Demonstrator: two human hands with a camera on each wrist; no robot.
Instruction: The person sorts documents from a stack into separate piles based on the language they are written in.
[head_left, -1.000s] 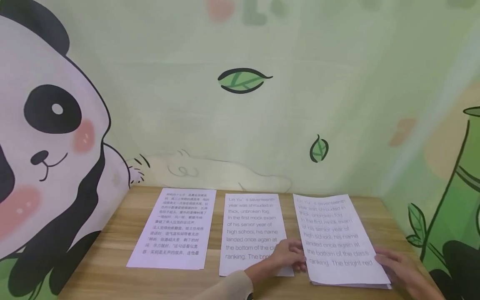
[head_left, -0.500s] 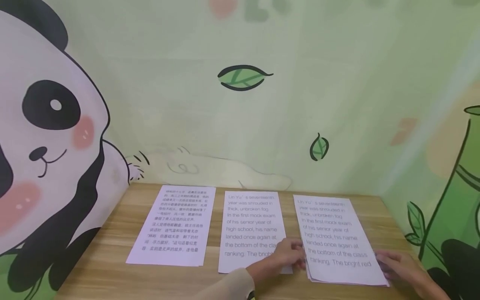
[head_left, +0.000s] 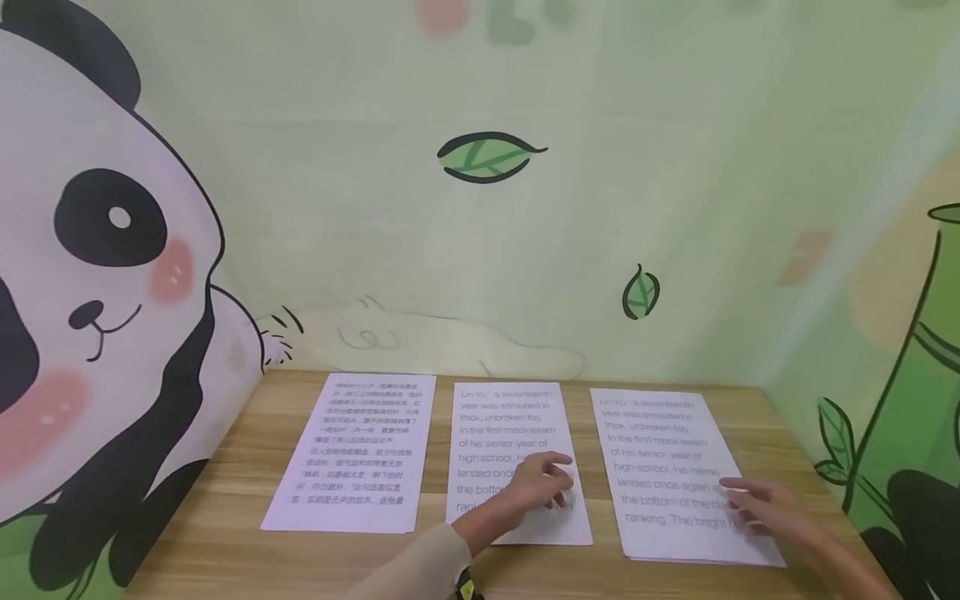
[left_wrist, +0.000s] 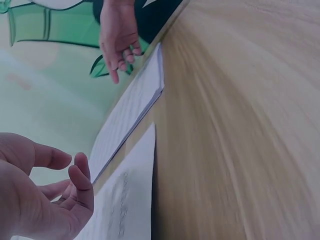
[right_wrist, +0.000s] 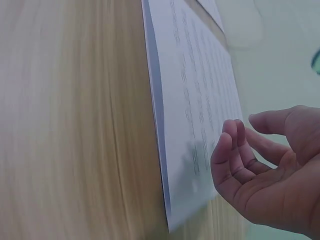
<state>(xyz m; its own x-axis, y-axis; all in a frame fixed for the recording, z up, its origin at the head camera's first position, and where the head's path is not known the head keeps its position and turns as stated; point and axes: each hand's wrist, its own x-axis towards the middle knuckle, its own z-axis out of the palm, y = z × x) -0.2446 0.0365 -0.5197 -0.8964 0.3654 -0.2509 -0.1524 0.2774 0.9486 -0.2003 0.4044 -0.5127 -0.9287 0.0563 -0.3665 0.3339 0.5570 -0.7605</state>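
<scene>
Above the lower part of the middle English-text paper hovers my left hand, its fingers loosely bent and holding nothing. My right hand is over the right edge of the right paper stack, also holding nothing. In the right wrist view a shadow falls on the stack beneath that hand, which looks raised off it. The left wrist view shows the left hand with thumb and fingers apart above the paper. A third stack, with Chinese text, lies at the left, touched by neither hand.
All three stacks lie side by side on a wood-grain table, with gaps between them. Behind the table hangs a pale green backdrop with a printed panda and leaves.
Both hands have let go of the right stack's side edges. The left hand moved left and up over the middle paper, while the right hand rose over the right stack, whose edges now look more even.
</scene>
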